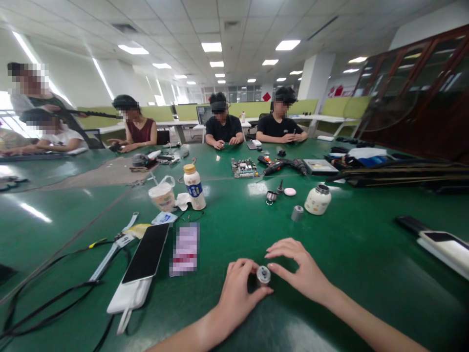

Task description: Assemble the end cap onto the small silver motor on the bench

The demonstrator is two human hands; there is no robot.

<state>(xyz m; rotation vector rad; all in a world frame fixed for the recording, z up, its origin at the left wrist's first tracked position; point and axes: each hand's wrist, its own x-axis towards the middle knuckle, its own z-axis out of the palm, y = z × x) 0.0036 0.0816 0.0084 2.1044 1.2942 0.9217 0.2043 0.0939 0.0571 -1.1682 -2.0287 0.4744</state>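
Observation:
My left hand (240,283) is closed around a small silver metal cylinder (263,276), thumb on the near side and fingers on the far side. The cylinder stands upright, with dark openings in its top face. Just to its right hovers my right hand (298,269), thumb and fingers apart with nothing between them. Farther out on the green table (227,225) stands a similar grey metal cylinder (297,212). Behind it is an uncapped cream bottle (318,200) with a steel neck. A small metal cup (271,197), a dark pointed part (280,187) and a pink disc (289,192) lie nearby.
To my left are a black phone (148,252) on a white power bank (130,295), a blurred purple packet (185,249) and looped black cables. A drink bottle (195,188), plastic cup (163,195), circuit board (244,168) and power drill (273,167) stand farther back. Several people sit opposite.

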